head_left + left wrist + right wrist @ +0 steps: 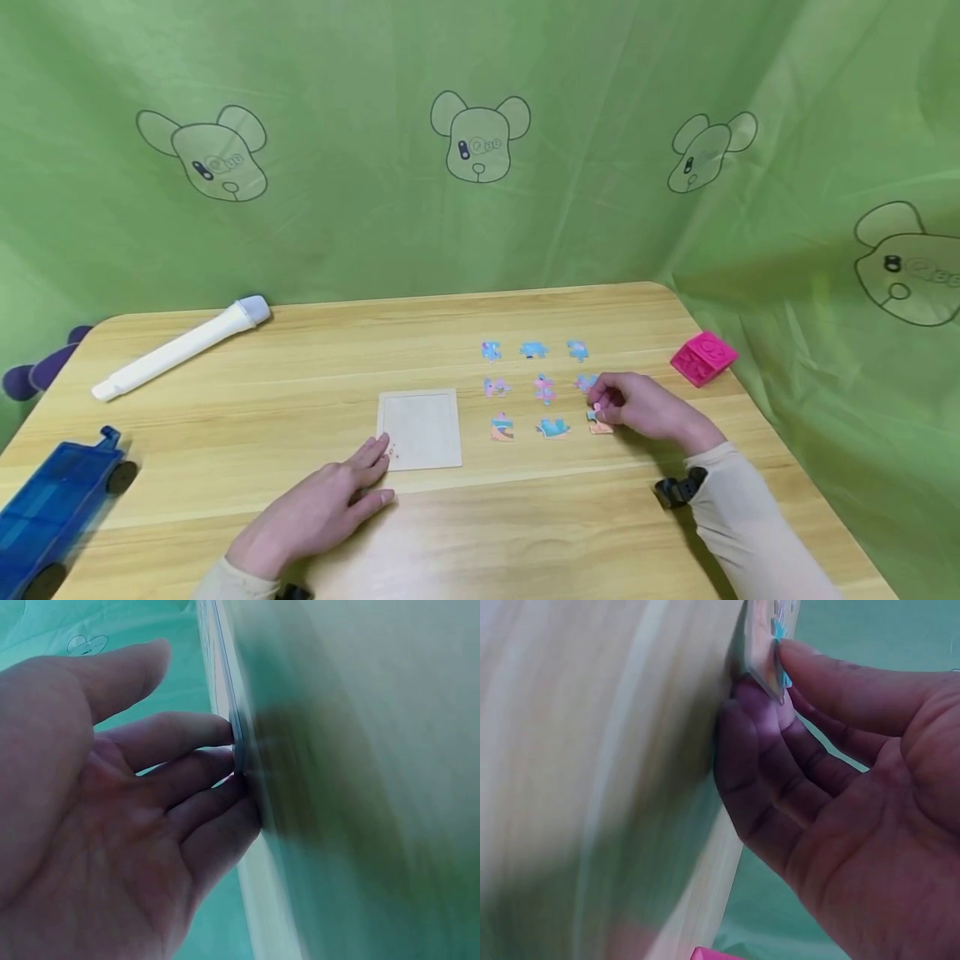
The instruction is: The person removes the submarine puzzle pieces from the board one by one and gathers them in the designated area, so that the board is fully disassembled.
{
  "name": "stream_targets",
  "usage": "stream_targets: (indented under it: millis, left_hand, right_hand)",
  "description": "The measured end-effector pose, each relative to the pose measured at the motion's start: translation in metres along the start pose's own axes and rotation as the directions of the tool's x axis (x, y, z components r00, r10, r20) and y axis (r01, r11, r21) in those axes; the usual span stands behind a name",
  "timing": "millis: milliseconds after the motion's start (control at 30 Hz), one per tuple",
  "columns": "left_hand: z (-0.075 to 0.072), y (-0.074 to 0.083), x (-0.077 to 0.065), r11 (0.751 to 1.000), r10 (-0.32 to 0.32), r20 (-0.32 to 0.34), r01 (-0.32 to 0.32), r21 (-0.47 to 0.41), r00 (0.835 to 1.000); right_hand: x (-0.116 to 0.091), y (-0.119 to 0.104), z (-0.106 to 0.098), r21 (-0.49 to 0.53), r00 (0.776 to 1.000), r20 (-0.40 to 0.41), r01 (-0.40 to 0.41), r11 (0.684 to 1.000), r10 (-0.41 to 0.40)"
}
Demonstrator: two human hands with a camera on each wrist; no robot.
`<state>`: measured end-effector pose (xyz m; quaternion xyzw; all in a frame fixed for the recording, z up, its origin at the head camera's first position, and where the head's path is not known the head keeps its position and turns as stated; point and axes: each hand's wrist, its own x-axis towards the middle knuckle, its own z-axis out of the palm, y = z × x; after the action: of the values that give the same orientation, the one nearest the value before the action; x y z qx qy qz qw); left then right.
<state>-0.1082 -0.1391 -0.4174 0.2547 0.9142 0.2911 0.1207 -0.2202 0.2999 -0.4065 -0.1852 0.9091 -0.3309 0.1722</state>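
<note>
In the head view, my left hand point(318, 508) rests at the lower left corner of a square, pale puzzle tray point(420, 429), its fingers fairly straight. The left wrist view has those fingertips against the tray's thin edge point(238, 742), thumb held apart. On the right, my right hand point(645, 406) pinches the lower right jigsaw piece point(600, 423), orange and blue. Up close in the right wrist view, the thumb lies on the face of that piece point(761, 645) and fingers touch its edge. A blue-pink jigsaw piece point(586, 383) is partly hidden behind the right hand.
Several other jigsaw pieces lie in rows, among them a pink one point(544, 388) and a teal one point(553, 428). A pink block point(703, 358) sits by the table's right edge. At left are a white microphone-shaped object point(180, 348) and a blue toy vehicle point(60, 504).
</note>
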Motion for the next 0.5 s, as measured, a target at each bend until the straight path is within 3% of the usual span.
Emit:
stream_targets:
  millis: [500]
  left_hand:
    - [0.0036, -0.0014, -0.0028, 1.000, -0.025, -0.012, 0.025, 0.013, 1.000]
  right_hand:
    - [-0.0014, -0.0005, 0.0020, -0.069, 0.999, -0.042, -0.021, 0.997, 0.018]
